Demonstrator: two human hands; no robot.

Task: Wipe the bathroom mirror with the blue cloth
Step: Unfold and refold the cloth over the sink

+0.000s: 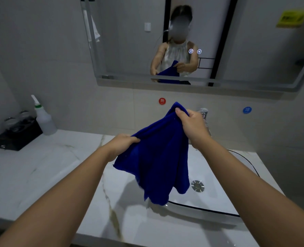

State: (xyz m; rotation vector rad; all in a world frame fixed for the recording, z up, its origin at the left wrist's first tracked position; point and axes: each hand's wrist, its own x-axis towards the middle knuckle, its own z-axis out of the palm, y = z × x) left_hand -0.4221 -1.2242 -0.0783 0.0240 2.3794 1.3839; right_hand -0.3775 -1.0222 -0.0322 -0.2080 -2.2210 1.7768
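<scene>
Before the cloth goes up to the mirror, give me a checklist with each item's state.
1. Blue cloth gripped by left hand and right hand: ok.
2. Cloth bunched into a wiping pad: not ok, it hangs loose over the sink.
3. Cloth touching the mirror: not ok, held below it.
4. Path up to the glass clear: ok.
5. Cloth damp: cannot tell.
6. Spray bottle on the counter: ok.

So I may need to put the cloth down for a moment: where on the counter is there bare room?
The marble counter is bare between the black box with the spray bottle at the back left and the sink. It is crowded in that back-left corner. Both the left hand and right hand hold the blue cloth over the sink.
</scene>
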